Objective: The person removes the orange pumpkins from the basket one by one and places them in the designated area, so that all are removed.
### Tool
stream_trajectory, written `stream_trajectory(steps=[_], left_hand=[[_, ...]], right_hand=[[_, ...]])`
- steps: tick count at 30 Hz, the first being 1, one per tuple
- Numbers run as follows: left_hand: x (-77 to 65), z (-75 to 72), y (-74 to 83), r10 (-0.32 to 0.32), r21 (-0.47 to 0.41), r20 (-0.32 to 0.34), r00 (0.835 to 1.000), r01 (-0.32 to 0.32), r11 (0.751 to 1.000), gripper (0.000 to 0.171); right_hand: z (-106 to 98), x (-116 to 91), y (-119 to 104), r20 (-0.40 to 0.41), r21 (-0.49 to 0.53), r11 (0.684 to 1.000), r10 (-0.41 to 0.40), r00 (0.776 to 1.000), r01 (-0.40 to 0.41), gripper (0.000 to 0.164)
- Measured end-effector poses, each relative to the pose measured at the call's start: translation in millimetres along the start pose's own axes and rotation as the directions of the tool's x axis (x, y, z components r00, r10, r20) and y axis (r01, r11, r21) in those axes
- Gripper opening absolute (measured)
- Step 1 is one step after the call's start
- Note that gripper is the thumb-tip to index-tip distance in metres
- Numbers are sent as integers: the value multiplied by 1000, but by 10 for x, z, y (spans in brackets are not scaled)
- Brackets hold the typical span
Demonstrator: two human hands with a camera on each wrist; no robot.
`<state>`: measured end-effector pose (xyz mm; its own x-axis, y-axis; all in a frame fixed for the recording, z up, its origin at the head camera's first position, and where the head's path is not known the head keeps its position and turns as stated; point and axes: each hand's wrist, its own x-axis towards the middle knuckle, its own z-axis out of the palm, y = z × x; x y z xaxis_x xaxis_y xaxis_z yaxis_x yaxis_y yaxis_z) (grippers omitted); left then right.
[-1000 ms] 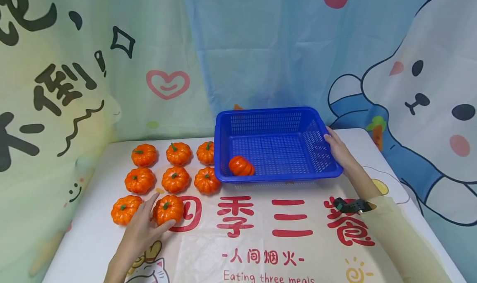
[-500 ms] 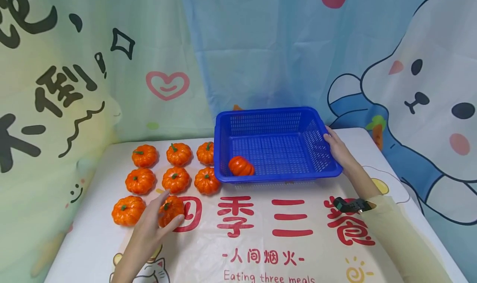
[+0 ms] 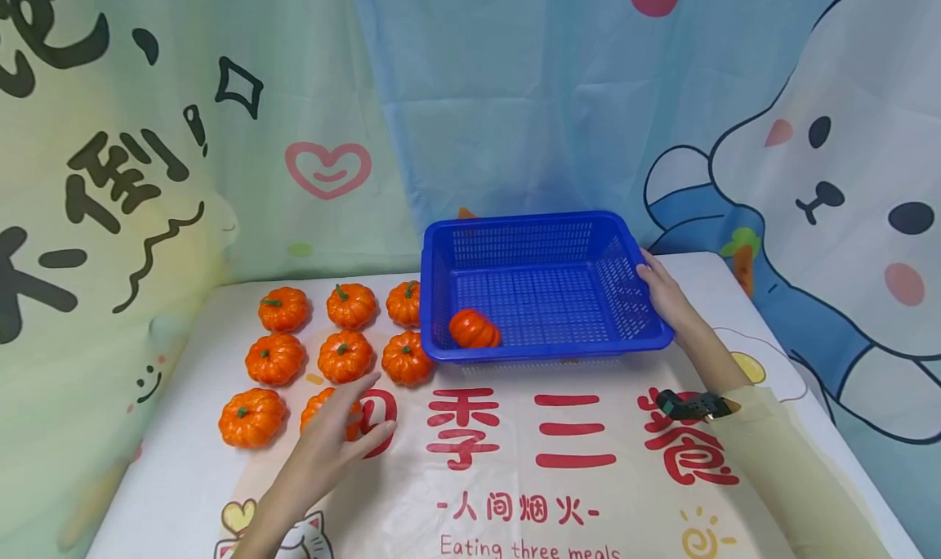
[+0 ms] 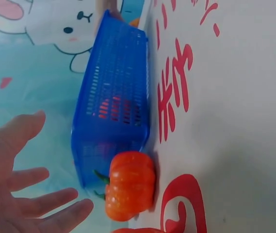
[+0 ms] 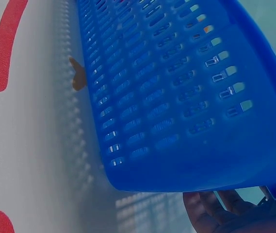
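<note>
My left hand (image 3: 323, 453) hovers with spread fingers over a small orange pumpkin (image 3: 314, 405), covering part of it. The left wrist view shows that hand (image 4: 26, 189) holding nothing, beside a pumpkin (image 4: 130, 187) with a green stem. On the right, my right hand (image 3: 665, 293) grips the right rim of a blue plastic basket (image 3: 544, 351) with slotted walls. Its fingers (image 5: 196, 211) show beneath the rim in the right wrist view. One pumpkin (image 3: 474, 328) lies on its side in the basket's front left corner.
More pumpkins stand in rows left of the basket, among them a front-left pumpkin (image 3: 252, 418) and a middle pumpkin (image 3: 345, 356). The basket's left side overlaps a back pumpkin (image 3: 403, 303). A printed cloth (image 3: 573, 428) covers the table; a curtain (image 3: 485, 93) hangs behind.
My left hand has moved to the right across the front pumpkin, its fingers now past it, while the pumpkin stays put. My right hand and the basket hold still.
</note>
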<state>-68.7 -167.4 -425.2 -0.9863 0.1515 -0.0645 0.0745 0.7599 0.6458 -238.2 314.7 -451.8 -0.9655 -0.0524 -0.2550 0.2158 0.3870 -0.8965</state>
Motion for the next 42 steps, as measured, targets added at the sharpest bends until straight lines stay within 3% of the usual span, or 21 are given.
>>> stream_trajectory(steps=[8,20,22,25,29,33,38,42], left_hand=[[-7,61,22,11,-22,21,1000,-10,1000,70],[28,129,50,-15,-81,68,998,21,996,69],[47,131,65,3,-76,71,997,3,997,68],[131,94,140,87,-60,68,994,-83,995,66],[388,-35,379,221,-31,91,971,-219,975,64],[846,-100,724,280,38,201,939,-293,955,66],[1519,17,1042,239,181,410,880,-336,924,66],[1856,121,1095,191,239,508,840,-350,906,64]], right_hand=[[43,-195,-241,5,-2,1000,0,1000,0,58],[35,-130,-180,5,-7,1000,7,1000,-7,58],[20,-65,-104,4,-12,1000,5,1000,-5,58],[-5,27,14,0,-22,1000,2,1000,-2,59],[-32,74,93,-6,-25,1000,-11,1000,11,60],[-58,56,93,-15,-29,999,-15,1000,15,61],[-53,27,55,-23,-28,999,-17,1000,16,61],[-21,38,74,-19,-26,1000,-17,1000,16,62]])
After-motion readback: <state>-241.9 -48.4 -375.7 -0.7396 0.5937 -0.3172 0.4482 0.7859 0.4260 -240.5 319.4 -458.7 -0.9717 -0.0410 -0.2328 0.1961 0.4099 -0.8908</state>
